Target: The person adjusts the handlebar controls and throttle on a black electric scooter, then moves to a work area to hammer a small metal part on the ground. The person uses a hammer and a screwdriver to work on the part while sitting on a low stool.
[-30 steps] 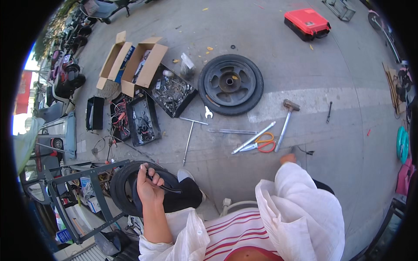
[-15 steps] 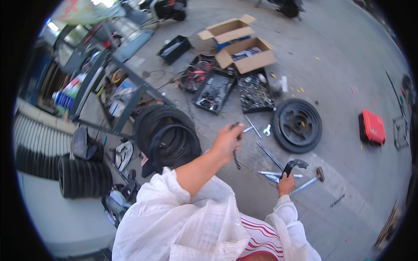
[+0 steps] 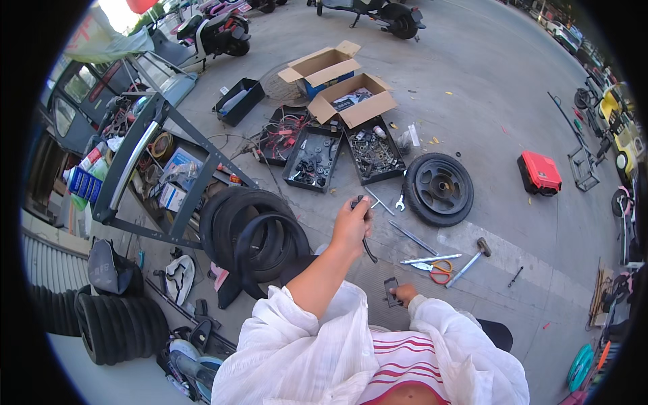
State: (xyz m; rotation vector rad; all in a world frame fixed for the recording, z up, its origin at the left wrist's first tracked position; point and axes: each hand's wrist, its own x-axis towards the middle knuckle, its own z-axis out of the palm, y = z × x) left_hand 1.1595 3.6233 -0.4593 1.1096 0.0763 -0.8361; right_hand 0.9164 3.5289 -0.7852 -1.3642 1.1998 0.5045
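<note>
Black rod clasped in left hand, probably to leave lower end free; dark bracket grasped in right hand.

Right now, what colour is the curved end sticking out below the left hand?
Black; the curved end shows best in the head view.

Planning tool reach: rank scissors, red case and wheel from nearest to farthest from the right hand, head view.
From the right hand:
1. Scissors: just ahead and to its right, on the ground.
2. Wheel: farther ahead, slightly right, lying flat.
3. Red case: ahead and well to the right, beyond the wheel.
</note>
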